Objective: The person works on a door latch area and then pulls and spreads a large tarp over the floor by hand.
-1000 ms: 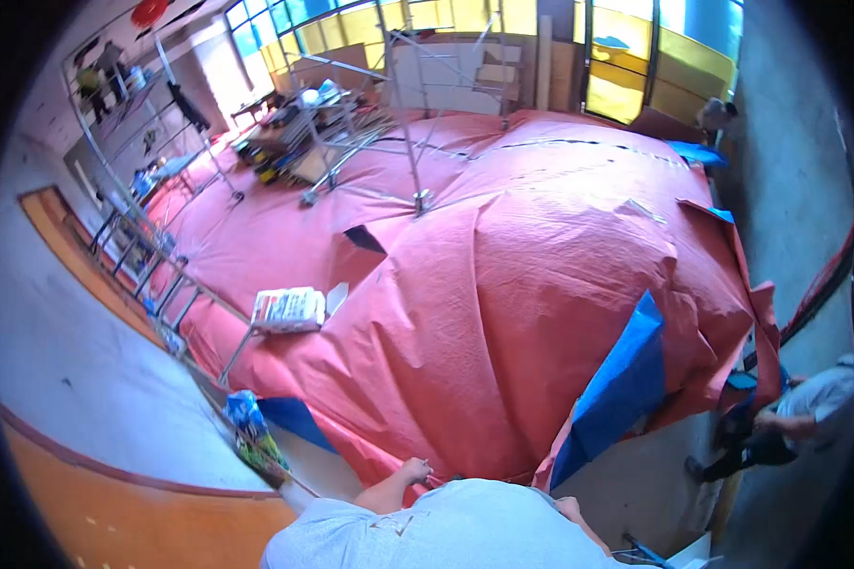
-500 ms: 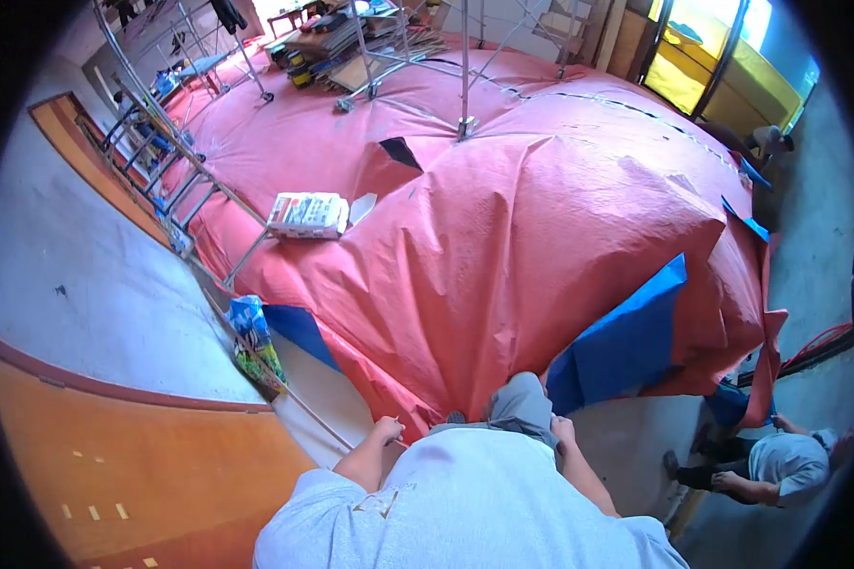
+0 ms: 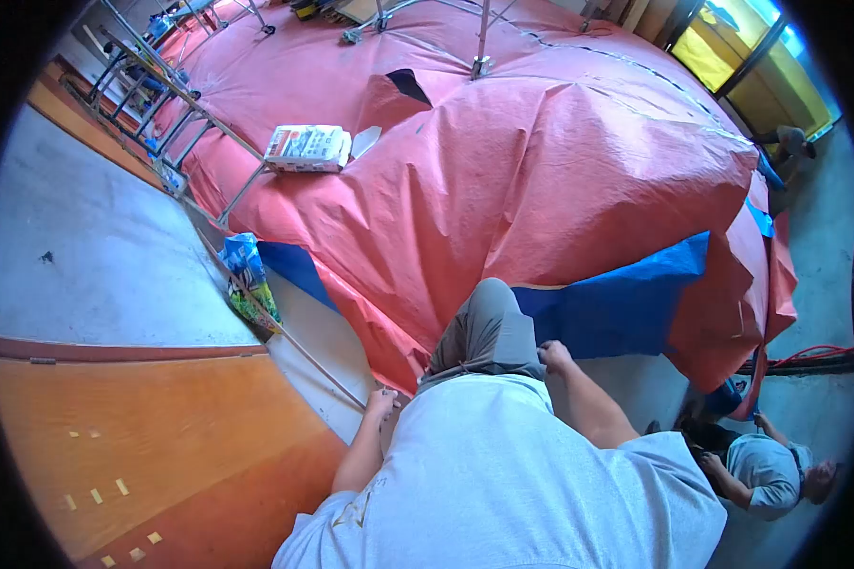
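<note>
A large red tarp (image 3: 465, 218) with a blue underside covers the floor ahead, its near edge raised in folds. My left hand (image 3: 382, 405) is closed beside my left hip, close to the tarp's narrow near corner. What its fingers hold, if anything, is too small to make out. On the other side, my right hand (image 3: 555, 357) is closed next to my raised knee, at the lower edge of a turned-up blue flap (image 3: 626, 299). I cannot tell whether it grips that edge.
A white printed box (image 3: 307, 149) lies on the tarp. Scaffold legs (image 3: 481, 62) and a ladder-like frame (image 3: 185, 119) stand beyond. At left are a colourful bag (image 3: 249, 280), a thin pole (image 3: 318, 365) and an orange panel (image 3: 133, 446). Another person (image 3: 764, 474) crouches right.
My view has tilted down and I have moved forward, one knee now raised towards the tarp. My right hand has come up near the blue flap, which has opened out wider.
</note>
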`<state>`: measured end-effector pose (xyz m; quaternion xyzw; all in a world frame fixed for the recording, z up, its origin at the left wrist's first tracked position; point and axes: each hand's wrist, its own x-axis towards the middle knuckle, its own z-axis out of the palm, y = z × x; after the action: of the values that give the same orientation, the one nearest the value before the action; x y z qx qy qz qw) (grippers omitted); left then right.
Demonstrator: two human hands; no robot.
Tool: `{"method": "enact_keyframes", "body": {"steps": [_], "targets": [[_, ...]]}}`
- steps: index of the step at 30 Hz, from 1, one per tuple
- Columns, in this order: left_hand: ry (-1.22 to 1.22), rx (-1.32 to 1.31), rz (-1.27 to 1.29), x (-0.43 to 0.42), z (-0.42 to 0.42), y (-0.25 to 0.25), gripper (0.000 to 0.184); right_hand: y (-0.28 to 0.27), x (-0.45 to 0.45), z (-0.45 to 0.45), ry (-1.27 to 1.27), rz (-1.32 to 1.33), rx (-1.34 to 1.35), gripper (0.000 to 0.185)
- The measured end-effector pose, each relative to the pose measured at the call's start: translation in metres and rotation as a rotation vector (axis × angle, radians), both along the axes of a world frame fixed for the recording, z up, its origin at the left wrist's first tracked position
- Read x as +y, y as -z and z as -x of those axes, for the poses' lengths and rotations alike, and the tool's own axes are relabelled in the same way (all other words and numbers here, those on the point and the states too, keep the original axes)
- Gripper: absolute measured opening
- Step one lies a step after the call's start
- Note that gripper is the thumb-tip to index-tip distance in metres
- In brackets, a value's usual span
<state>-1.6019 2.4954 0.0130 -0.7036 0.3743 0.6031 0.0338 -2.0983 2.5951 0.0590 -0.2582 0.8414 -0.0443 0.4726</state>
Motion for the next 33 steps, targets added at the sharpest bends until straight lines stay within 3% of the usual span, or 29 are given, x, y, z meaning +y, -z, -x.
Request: {"method": "enact_keyframes", "body": {"steps": [1,3,5,7,9,10,12,16,17,18,20,21,22,23,25,27,28,29,30,31,33], "targets": [[-0.043,-0.017,-0.014,0.005,-0.002,-0.006,0.025,0.013,-0.012,0.010,-0.010,0.054,-0.012,0.034],[-0.062,-0.043,-0.047,0.016,-0.018,0.000,0.025,0.027,-0.040,0.023,-0.276,0.255,0.165,0.038],[-0.068,-0.063,-0.064,0.021,-0.027,0.006,0.025,0.023,-0.070,0.028,-0.200,0.314,0.162,0.036],[0.086,-0.216,-0.163,0.024,-0.037,0.009,0.025,0.026,-0.087,0.020,-0.215,0.414,0.221,0.035],[0.017,-0.192,-0.100,0.031,-0.039,0.019,0.025,0.007,-0.107,0.014,-0.036,0.358,0.083,0.034],[0.022,-0.189,-0.081,0.020,-0.033,0.018,0.025,0.008,-0.109,0.012,-0.071,0.377,0.060,0.034],[0.186,-0.255,-0.107,-0.001,-0.005,-0.028,0.025,0.021,-0.102,0.009,-0.142,0.452,0.093,0.034],[0.223,-0.059,0.122,-0.045,0.028,-0.012,0.027,0.071,-0.065,0.023,-0.172,0.234,0.011,0.035],[0.174,-0.073,0.119,-0.064,0.045,-0.029,0.027,0.124,-0.045,0.033,-0.217,0.137,0.029,0.037],[0.121,-0.086,0.126,-0.085,0.062,-0.040,0.027,0.095,-0.042,0.029,-0.170,0.057,0.052,0.041],[0.239,-0.113,0.123,-0.124,0.047,0.043,0.027,0.066,-0.045,0.034,-0.020,-0.130,-0.131,0.037],[0.282,-0.111,0.151,-0.147,0.065,0.008,0.028,0.071,-0.045,0.037,0.123,-0.192,-0.230,0.035],[0.347,-0.064,0.170,-0.172,0.069,0.005,0.028,0.057,-0.054,0.041,0.219,-0.237,-0.256,0.033],[0.338,-0.033,0.272,-0.191,0.079,-0.011,0.028,0.066,-0.054,0.045,0.201,-0.248,-0.278,0.033],[0.339,-0.036,0.390,-0.234,0.103,-0.077,0.028,0.093,-0.068,0.054,-0.051,-0.118,-0.099,0.033],[0.320,-0.120,0.479,-0.264,0.136,-0.149,0.029,0.104,-0.108,0.062,-0.269,-0.201,-0.123,0.033],[0.325,-0.133,0.476,-0.280,0.139,-0.161,0.029,0.196,-0.106,0.070,-0.726,0.036,0.045,0.027],[0.323,-0.160,0.493,-0.291,0.137,-0.168,0.029,0.153,-0.140,0.077,-1.045,0.106,0.158,0.028],[0.315,-0.186,0.506,-0.295,0.133,-0.172,0.030,0.159,-0.166,0.078,-0.518,0.204,0.036,0.027],[0.307,-0.196,0.492,-0.295,0.129,-0.171,0.030,0.118,-0.202,0.079,-0.303,0.238,0.005,0.027],[0.255,-0.195,0.473,-0.296,0.121,-0.168,0.031,0.136,-0.251,0.085,-0.197,0.406,0.037,0.027]]}}
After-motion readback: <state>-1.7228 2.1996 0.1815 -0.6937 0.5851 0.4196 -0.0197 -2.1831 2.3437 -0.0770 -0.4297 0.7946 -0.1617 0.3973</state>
